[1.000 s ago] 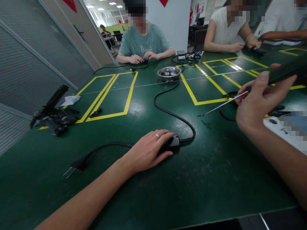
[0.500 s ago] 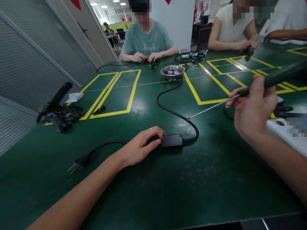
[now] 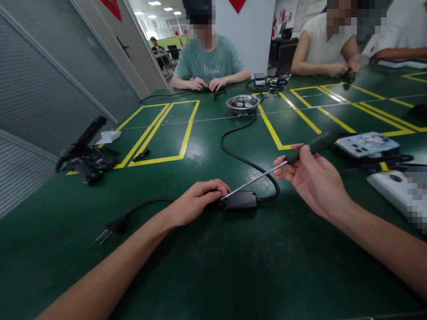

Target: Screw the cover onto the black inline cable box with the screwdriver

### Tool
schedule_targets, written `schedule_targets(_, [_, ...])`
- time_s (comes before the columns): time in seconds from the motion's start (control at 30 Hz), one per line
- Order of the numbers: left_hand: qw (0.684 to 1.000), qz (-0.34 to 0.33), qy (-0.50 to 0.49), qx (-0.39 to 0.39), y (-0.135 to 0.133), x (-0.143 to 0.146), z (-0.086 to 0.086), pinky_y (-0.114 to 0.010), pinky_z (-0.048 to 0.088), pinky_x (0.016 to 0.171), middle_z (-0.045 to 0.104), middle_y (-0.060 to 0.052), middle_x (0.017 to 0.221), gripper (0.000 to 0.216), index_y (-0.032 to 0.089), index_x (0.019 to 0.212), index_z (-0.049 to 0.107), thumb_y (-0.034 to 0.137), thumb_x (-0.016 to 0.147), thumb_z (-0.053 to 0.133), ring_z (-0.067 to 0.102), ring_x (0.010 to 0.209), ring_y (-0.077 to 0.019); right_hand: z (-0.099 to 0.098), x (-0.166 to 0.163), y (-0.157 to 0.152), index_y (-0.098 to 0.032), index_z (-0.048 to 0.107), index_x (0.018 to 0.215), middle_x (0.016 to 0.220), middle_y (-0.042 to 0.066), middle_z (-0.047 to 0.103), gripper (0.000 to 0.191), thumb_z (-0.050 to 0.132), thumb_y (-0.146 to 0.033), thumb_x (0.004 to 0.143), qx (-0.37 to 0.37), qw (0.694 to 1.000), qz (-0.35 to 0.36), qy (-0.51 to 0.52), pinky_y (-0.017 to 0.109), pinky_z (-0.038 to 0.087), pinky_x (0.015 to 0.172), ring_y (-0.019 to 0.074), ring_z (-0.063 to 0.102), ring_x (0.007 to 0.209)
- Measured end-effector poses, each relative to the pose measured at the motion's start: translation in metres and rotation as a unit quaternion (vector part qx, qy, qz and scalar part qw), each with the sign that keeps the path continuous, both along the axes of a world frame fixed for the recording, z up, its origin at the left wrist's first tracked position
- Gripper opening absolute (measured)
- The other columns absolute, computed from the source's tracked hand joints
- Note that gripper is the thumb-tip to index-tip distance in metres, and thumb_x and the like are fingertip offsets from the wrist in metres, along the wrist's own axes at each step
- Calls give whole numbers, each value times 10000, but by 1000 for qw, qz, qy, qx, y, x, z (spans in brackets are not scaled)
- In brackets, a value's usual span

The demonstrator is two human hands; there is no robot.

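A black power adapter [image 3: 240,201] lies flat on the green table, its left end under my left hand [image 3: 200,198]. The fingers of that hand are curled over this end and grip it. My right hand [image 3: 313,178] holds a screwdriver [image 3: 255,180] by its dark green handle, with the long metal shaft slanting down to the left. Its tip is at the adapter's left end, close to my left fingertips; whether it touches a screw I cannot tell. A cord with a two-pin plug [image 3: 115,225] runs out leftward, and another cable [image 3: 230,153] curves away from the right end.
A metal bowl [image 3: 243,103] with small dark parts stands beyond the adapter. Black gear [image 3: 87,162] lies at the left. A phone [image 3: 367,144] and a white device [image 3: 393,189] are at the right. Co-workers sit across the table, one in a green shirt [image 3: 210,58].
My right hand has moved left and down, bringing the screwdriver's tip from above the cable to the adapter's left end. My left hand stays on the adapter. The phone has come into view.
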State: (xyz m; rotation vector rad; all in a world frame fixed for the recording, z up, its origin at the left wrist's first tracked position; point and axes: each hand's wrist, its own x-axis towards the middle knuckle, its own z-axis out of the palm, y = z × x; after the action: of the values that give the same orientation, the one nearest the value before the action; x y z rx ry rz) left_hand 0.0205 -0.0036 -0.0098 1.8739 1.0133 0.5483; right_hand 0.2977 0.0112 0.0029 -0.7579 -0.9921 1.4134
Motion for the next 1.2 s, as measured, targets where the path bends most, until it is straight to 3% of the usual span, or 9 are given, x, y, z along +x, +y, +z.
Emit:
schedule_targets(0.23, [999, -14, -23, -31, 3, -4, 2, -404, 471, 961, 647, -57, 1127, 253, 198, 905, 669, 239, 948, 423, 608, 1052, -213, 0, 1, 1, -251, 560, 994, 809, 22, 716, 187, 546, -428, 932, -11, 1000, 13, 8, 345, 603, 699, 159, 693, 676])
schedule_targets(0.5, [999, -34, -13, -35, -1, -3, 8, -378, 506, 908, 620, -65, 1177, 215, 198, 930, 676, 368, 934, 545, 619, 1028, -204, 0, 0, 2, -247, 541, 1017, 839, 36, 725, 204, 577, -419, 914, -24, 999, 20, 11, 321, 596, 712, 159, 704, 708])
schedule_targets(1.2, [998, -2, 27, -63, 0, -1, 3, -357, 450, 931, 562, -23, 1213, 191, 192, 811, 663, 375, 814, 716, 573, 1081, -210, 2, 2, 5, -230, 505, 1019, 814, 39, 710, 186, 545, -394, 941, -40, 999, 4, 32, 302, 562, 687, 146, 672, 682])
